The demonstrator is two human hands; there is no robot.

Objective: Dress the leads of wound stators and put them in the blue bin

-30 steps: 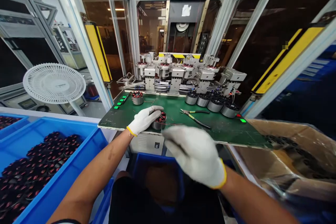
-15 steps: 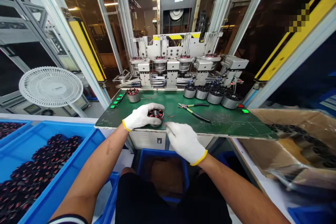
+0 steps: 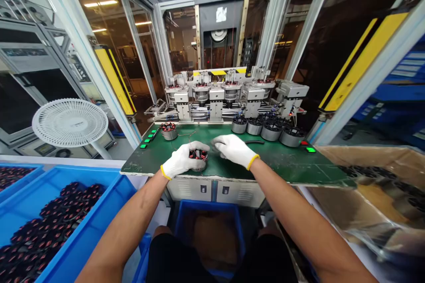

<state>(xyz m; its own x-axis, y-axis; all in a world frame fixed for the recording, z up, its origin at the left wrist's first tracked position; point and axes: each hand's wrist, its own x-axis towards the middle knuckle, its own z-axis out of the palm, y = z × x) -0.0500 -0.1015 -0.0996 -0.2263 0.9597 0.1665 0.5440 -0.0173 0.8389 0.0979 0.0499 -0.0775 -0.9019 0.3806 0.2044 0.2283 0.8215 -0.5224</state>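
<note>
My left hand (image 3: 182, 160), in a white glove with a yellow cuff, is wrapped round a wound motor stator (image 3: 199, 155) near the front edge of the green table (image 3: 156, 159). Red copper coils show at the stator's top. Just right of it, my gloved right hand (image 3: 234, 150) hovers over the table with its fingers drawn together; whatever they hold is too small to make out. Behind this hand lie the pliers (image 3: 255, 142), mostly hidden, with one black handle showing. Another wound stator (image 3: 169, 131) with loose wire ends stands at the back left.
Several grey stators (image 3: 271, 131) stand at the back right, before the winding machine (image 3: 217, 97). A blue bin (image 3: 99, 212) of wound parts is at left, a cardboard box (image 3: 327, 194) at right. A blue crate (image 3: 241, 230) sits below; a white fan (image 3: 70, 123) stands left.
My right hand has come in from the lower right, reached the stator's side, then moved up and away over the pliers. My left hand keeps its hold on the stator.
</note>
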